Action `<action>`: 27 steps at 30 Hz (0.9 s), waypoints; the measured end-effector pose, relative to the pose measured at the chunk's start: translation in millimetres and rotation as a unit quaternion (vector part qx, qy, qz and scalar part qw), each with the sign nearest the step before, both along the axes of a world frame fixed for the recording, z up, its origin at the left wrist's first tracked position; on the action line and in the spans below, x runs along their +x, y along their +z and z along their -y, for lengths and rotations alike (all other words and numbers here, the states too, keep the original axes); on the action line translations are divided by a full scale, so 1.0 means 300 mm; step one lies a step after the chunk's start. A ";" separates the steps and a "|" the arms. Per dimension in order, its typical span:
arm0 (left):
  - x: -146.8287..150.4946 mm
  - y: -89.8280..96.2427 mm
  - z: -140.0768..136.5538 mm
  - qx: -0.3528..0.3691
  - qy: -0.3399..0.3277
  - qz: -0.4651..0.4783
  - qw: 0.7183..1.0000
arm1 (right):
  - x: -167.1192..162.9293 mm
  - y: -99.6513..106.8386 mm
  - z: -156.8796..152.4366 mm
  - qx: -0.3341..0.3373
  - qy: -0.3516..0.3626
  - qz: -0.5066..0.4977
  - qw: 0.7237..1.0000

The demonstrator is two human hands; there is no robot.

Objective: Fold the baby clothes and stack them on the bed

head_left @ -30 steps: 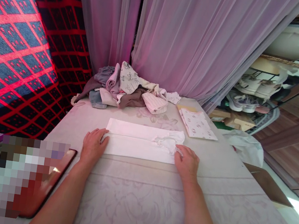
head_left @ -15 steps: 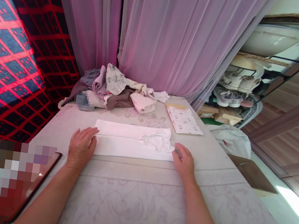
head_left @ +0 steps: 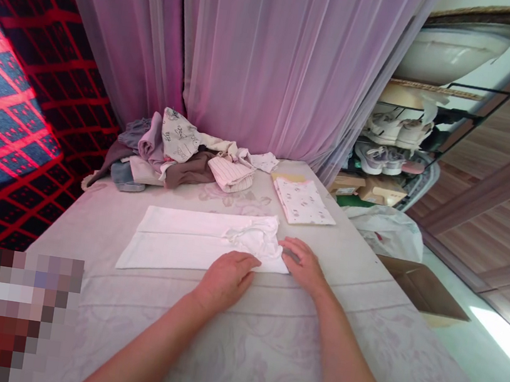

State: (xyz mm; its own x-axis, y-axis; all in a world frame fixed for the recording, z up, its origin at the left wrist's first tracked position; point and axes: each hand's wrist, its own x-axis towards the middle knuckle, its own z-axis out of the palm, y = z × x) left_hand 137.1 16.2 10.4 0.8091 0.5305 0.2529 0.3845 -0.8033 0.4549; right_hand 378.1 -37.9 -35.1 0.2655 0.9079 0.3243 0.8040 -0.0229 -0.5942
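A white garment (head_left: 182, 238) lies in front of me, folded into a long flat strip with a gathered, ruffled part toward its right end. On its near edge, right of the middle, rests my left hand (head_left: 226, 282), its fingers stretched out over the cloth and nothing gripped. At the right end of the strip is my right hand (head_left: 305, 266), fingers extended and touching the cloth edge, thumb apart from them. The garment's left end lies free and slants outward toward me.
A heap of clothes (head_left: 188, 159) sits at the back left against purple curtains (head_left: 254, 58). A folded printed cloth (head_left: 304, 202) lies at the back right. Right of the bed are a shoe rack (head_left: 476, 118) and an open cardboard box (head_left: 416, 288). A red-patterned cloth (head_left: 23, 114) hangs left.
My left hand has moved from the garment's left end rightward to its near edge. The left end of the garment now spreads wider and slanted. My right hand stays at the right end.
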 end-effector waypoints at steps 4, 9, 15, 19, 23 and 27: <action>0.101 -0.012 -0.006 -0.014 0.017 0.013 1.000 | 0.014 0.011 -0.006 -0.035 0.029 0.015 0.999; 0.128 -0.059 0.001 0.015 0.011 0.003 1.000 | 0.030 0.044 -0.030 -0.095 0.068 0.005 0.993; 0.128 -0.074 0.024 0.066 0.009 -0.057 0.996 | 0.052 0.059 -0.072 -0.110 0.082 -0.030 0.990; 0.135 -0.067 0.029 0.070 0.010 -0.080 0.994 | 0.033 0.061 -0.091 -0.093 0.060 -0.033 0.993; 0.134 -0.066 0.029 0.079 -0.013 -0.087 0.993 | 0.004 0.053 -0.096 -0.065 0.008 0.001 0.998; 0.130 -0.065 0.027 0.076 -0.039 -0.100 0.991 | -0.008 0.033 -0.099 -0.045 -0.041 0.027 0.998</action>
State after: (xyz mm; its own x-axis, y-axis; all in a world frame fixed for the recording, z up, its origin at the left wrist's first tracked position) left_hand 176.0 8.2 -9.2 0.8881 0.4325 0.1558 0.3889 -0.8875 0.2472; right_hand 375.8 -8.3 -25.1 0.3240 0.9103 0.2576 0.8279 -0.1411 -0.5429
